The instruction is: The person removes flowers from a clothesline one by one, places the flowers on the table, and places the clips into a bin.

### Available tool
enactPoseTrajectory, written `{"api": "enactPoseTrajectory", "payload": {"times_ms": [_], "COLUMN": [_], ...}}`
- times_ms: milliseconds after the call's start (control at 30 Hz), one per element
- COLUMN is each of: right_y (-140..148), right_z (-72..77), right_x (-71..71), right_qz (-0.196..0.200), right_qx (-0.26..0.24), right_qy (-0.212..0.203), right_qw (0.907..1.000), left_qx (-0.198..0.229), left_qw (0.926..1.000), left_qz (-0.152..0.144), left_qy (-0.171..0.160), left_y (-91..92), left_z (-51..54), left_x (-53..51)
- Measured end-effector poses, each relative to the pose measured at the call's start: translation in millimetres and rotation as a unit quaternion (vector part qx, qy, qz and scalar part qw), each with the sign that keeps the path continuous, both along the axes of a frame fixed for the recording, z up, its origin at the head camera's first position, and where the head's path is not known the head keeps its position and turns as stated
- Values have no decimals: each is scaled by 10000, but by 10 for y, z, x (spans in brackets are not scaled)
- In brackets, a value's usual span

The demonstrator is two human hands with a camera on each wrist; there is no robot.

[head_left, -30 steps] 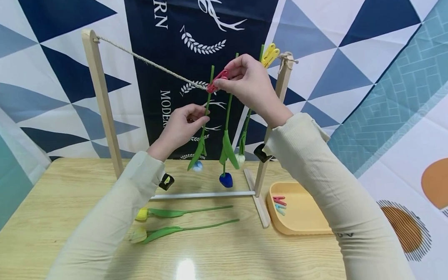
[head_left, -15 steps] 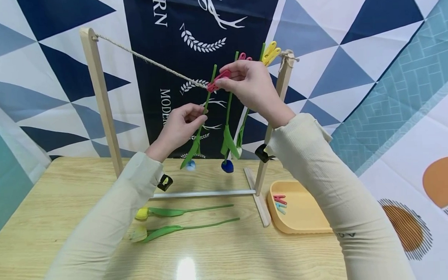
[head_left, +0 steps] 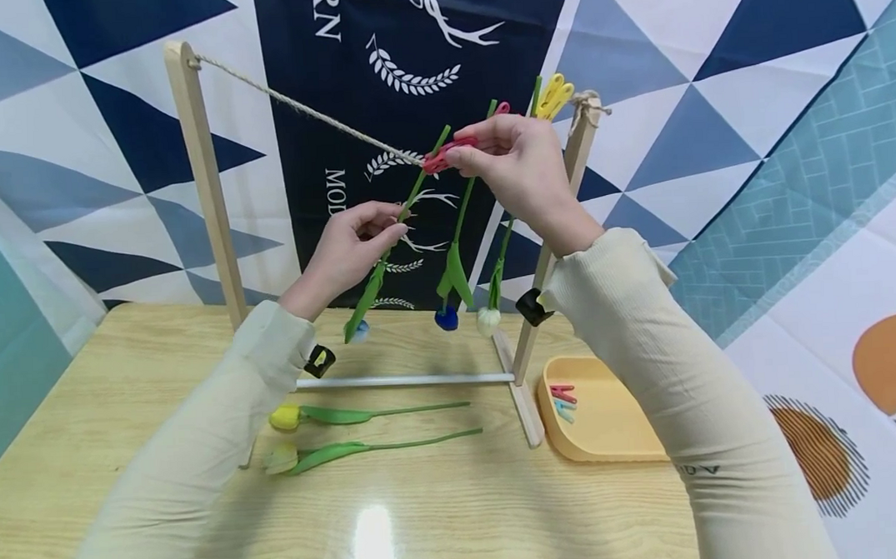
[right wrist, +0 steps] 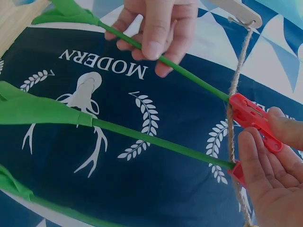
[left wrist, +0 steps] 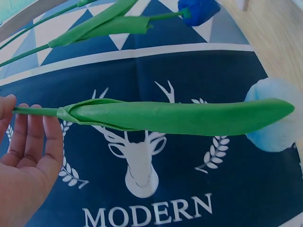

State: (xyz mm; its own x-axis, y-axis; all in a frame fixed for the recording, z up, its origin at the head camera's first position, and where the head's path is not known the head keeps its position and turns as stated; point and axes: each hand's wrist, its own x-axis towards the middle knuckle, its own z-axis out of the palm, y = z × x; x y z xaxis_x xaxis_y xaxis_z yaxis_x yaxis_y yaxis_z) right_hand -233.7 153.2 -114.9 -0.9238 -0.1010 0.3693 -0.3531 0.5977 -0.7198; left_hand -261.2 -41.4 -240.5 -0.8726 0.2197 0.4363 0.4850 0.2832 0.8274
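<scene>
My left hand (head_left: pixel 352 246) pinches the green stem of an artificial tulip with a pale blue bloom (left wrist: pixel 272 116), which hangs head down and tilts lower left. My right hand (head_left: pixel 522 172) pinches a red clothespin (right wrist: pixel 251 118) whose jaws sit on the twine (right wrist: pixel 241 61) and the upper part of that stem. Beside it, a dark blue tulip (head_left: pixel 446 317) hangs from the line by another red clothespin (right wrist: pixel 238 173). Farther right hangs a white tulip (head_left: pixel 488 321), near a yellow clothespin (head_left: pixel 555 97) at the twine.
A wooden post (head_left: pixel 207 182) stands at each end of the twine, with a white bar (head_left: pixel 400 381) low between them. Yellow (head_left: pixel 285 417) and cream (head_left: pixel 281 458) tulips lie on the table (head_left: pixel 429 522). An orange tray (head_left: pixel 613 453) at right holds red and blue clothespins (head_left: pixel 563 394).
The held tulip's bloom has swung to the left, so its stem slants more. The red clothespin in my right hand has turned flatter while staying at the twine. The view has shifted slightly.
</scene>
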Motion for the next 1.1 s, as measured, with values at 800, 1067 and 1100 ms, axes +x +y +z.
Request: {"api": "enactPoseTrajectory", "payload": {"times_ms": [800, 1067, 1100], "right_y": [152, 319, 348], "right_z": [-38, -251, -285], "right_x": [168, 260, 275], "right_qz": [636, 643, 624], "right_qx": [-2329, -2572, -2603], "right_qy": [-124, -268, -292], "right_qw": [9703, 9638, 9631], "left_qx": [-1385, -2015, -2072], "left_qw": [9869, 9693, 9669], "left_qz": [-650, -1239, -1327], "left_qy": [-521, -675, -672], "left_y": [-338, -217, -200], "left_z": [-331, -561, -597], "left_x": [306, 473, 491]}}
